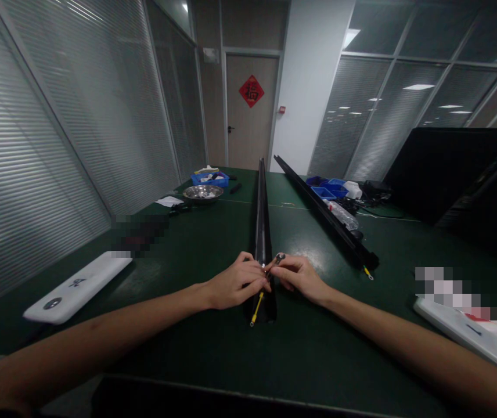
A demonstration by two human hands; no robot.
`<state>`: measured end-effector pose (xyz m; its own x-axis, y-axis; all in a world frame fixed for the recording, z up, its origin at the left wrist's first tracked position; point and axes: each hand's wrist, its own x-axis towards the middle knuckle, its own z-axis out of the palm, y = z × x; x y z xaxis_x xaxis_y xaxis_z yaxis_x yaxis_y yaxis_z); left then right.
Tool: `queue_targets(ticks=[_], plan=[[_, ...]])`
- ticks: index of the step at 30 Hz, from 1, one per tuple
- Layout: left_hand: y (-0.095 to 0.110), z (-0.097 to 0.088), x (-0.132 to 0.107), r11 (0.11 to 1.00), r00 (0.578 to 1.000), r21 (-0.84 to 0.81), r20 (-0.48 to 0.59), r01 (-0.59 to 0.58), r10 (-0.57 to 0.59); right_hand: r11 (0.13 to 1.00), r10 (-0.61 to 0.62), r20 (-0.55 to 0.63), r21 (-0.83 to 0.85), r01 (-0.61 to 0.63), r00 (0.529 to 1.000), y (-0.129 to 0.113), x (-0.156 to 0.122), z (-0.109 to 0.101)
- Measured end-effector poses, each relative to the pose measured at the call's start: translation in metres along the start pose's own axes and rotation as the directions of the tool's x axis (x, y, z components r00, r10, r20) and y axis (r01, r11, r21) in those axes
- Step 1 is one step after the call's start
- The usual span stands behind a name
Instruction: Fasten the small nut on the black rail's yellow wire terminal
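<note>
A long black channel-shaped profile (262,215) lies lengthwise on the table, its near end under both hands. My left hand (237,283) is closed at that end, thumb and fingers pinched over a small spot; what is between them is hidden. From beside it a yellow-sleeved wire with a ring terminal (255,310) sticks out toward me. My right hand (298,278) is closed on a small metal wrench (280,258), whose jaw shows above the fingers. The fingertips of both hands nearly meet over the profile.
A second black profile (324,212) lies to the right, with a ring terminal (369,274) at its near end. Blue bins (333,188) stand beyond it. At the back left are a metal bowl (202,194) and a blue tray (220,181). White devices (80,287) flank the workspace.
</note>
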<state>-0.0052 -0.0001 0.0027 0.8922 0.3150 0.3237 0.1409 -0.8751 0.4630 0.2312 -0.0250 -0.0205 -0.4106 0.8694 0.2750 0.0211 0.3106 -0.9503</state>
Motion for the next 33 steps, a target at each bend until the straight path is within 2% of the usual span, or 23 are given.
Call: queue_targets(ticks=[28,33], plan=[[-0.0005,0.0010,0.0005,0.999,1.000,0.038,0.008,-0.016,0.016,0.997,0.000,0.031,-0.074,0.002,1.000,-0.0052,-0.0006,0.0009],[0.0011,0.0001,0.0005,0.999,1.000,0.029,-0.003,-0.015,0.015,0.996,-0.042,0.025,-0.076,0.043,0.999,-0.0039,-0.0018,0.0011]])
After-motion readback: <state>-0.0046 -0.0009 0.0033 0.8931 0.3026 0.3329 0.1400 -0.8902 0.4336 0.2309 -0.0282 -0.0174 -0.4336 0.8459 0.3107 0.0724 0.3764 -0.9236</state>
